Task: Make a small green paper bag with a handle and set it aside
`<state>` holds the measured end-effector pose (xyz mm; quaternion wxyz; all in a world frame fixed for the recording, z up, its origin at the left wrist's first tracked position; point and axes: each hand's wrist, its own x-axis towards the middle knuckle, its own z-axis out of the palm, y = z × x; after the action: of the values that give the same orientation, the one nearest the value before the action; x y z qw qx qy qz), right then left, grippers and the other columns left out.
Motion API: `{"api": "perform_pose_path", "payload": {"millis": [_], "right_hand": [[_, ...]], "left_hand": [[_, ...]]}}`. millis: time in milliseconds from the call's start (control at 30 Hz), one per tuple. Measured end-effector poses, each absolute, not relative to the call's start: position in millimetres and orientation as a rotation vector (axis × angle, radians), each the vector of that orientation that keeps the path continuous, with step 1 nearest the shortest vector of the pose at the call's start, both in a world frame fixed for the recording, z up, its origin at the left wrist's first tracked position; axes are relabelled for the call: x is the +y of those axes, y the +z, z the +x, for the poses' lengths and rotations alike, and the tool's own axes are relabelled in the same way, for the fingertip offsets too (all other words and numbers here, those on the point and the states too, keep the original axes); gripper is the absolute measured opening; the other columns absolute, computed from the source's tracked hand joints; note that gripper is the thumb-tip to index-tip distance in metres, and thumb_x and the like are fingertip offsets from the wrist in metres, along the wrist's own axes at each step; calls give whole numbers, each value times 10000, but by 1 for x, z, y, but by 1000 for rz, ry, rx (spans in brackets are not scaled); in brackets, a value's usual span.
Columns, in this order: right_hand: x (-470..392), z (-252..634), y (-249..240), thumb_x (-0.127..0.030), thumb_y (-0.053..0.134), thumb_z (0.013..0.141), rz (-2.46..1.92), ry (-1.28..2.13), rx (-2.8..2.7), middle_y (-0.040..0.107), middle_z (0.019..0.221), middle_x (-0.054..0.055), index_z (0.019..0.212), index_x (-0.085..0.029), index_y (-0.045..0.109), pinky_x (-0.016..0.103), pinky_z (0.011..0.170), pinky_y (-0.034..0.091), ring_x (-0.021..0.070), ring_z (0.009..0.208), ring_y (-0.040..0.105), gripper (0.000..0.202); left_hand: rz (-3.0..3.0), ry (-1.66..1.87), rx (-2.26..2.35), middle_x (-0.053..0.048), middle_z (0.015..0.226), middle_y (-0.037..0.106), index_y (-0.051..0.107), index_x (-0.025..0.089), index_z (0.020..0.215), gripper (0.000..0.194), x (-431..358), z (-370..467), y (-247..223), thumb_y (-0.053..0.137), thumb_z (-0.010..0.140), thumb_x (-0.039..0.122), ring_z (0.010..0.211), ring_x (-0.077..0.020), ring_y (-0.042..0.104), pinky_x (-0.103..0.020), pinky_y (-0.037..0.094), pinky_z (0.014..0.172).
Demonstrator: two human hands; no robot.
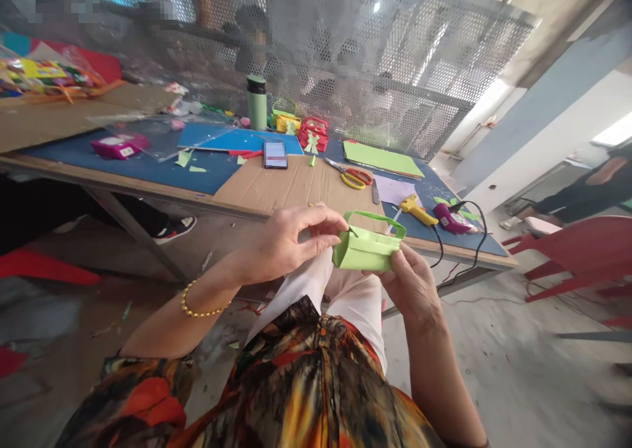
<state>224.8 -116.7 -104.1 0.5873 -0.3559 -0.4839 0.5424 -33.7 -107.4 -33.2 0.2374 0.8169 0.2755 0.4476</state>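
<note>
A small light-green paper handbag [366, 250] with a darker green strap handle [380, 216] is held above my lap, just off the table's front edge. My left hand [301, 237] pinches its left upper corner between thumb and fingers. Round the lower right end of the bag my right hand [412, 273] is closed, with the thumb on the front and some fingers hidden behind. The handle arches up over the top of the bag.
On the cardboard [276, 185] lie scissors [353, 175] and a phone [275, 154]. A yellow glue gun [417, 209], its cord trailing, rests at the right near a purple box [451, 219]. Behind stand a green bottle [257, 102] and a red paper bag [314, 134]. Red chairs [582, 257] are at right.
</note>
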Motion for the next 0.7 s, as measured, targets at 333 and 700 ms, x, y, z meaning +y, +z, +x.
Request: {"api": "perform_pose_path", "payload": {"millis": [333,700], "right_hand": [[-114,223,-104,-599,887,780,-826,1299,-1108,830,1134,98,1112,-234,837,385,781,687,247,896,790,495],[-108,218,-116,-580,891,787,-751,1286,-1049,844,1112,49,1088,-265,833,392,943,683,247,1035,800,440]], "left_hand": [[2243,1117,734,-36,955,776,792,211,1066,138,-111,-36,-27,700,965,228,860,-169,726,-302,615,823],[2391,1108,742,-43,972,805,790,200,1113,169,-112,-33,-27,699,975,234,809,-149,724,-247,567,763]]}}
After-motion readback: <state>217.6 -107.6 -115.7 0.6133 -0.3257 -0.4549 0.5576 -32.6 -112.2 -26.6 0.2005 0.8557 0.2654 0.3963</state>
